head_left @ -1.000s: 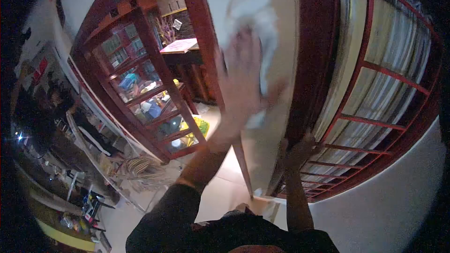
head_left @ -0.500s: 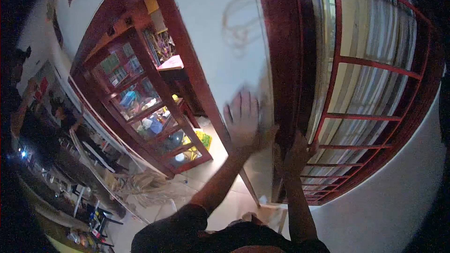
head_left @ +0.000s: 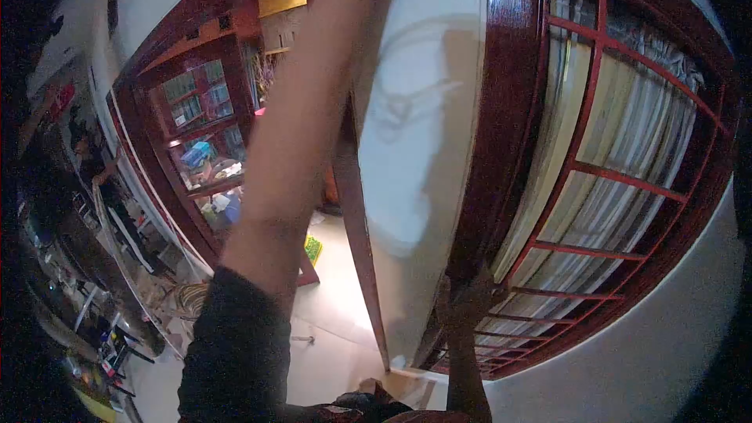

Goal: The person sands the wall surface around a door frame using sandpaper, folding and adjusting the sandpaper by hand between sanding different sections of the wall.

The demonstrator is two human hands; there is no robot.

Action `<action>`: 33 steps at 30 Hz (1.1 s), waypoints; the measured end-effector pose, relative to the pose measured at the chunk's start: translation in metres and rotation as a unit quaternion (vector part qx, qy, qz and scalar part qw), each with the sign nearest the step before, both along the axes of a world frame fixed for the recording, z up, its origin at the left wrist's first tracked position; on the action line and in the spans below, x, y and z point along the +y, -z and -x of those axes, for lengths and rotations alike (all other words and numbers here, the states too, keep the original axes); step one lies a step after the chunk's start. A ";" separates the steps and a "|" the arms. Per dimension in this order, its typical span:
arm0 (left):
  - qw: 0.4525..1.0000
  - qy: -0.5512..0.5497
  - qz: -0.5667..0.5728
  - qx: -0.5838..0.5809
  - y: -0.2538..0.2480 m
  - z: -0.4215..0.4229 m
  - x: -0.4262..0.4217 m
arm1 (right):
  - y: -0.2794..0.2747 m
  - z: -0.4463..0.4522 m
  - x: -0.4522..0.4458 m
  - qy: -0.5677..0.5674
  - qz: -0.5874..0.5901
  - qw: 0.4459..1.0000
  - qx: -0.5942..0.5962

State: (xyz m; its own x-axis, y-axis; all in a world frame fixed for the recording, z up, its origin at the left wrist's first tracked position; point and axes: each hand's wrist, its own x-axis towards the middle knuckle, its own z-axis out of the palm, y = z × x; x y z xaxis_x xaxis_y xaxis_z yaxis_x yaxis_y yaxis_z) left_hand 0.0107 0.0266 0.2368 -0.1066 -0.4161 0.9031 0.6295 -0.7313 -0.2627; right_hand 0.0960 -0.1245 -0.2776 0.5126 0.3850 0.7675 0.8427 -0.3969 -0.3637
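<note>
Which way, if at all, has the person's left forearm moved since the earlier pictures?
Yes, upward: against the white wall panel, the left forearm reaches higher, past the picture's top; the left hand is out of view.

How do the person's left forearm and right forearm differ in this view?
The left forearm slants high across the picture, its left hand beyond the top edge; the right forearm sits low, its right hand visible by the dark red post.
The left forearm looks much larger; the right forearm looks smaller and darker.
Both are bare and point upward in the picture.
</note>
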 end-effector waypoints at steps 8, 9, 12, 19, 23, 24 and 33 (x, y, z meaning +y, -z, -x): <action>0.909 -0.170 0.311 0.220 0.379 0.020 -0.043 | -0.013 0.003 0.004 -0.034 -0.011 0.996 0.081; 0.910 0.016 0.349 0.223 0.396 0.022 -0.049 | -0.013 0.001 0.007 -0.030 -0.017 0.997 0.075; 0.926 -0.061 0.298 0.224 0.382 0.023 -0.045 | 0.011 -0.003 0.007 -0.029 -0.011 0.999 0.031; 0.977 0.037 0.198 0.075 0.183 0.014 -0.029 | 0.006 -0.004 0.013 -0.064 -0.092 0.993 0.040; 0.969 0.011 0.236 0.071 0.208 0.009 -0.038 | -0.011 0.005 0.005 -0.058 -0.073 0.995 0.038; 0.954 0.006 0.287 0.090 0.236 0.010 -0.045 | -0.011 0.004 0.006 -0.057 -0.074 0.995 0.036; 0.865 -0.020 0.429 0.258 0.346 0.016 -0.060 | -0.012 0.004 0.005 -0.037 -0.017 0.994 0.105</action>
State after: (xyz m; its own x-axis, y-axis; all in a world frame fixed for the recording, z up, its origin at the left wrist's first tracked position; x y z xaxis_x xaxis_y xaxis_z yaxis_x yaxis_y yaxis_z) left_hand -0.0056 -0.0331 -0.1095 0.4022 0.4372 0.8044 0.6192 -0.7771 0.1128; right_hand 0.0924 -0.1195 -0.2658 0.6334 0.4036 0.6603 0.7738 -0.3203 -0.5465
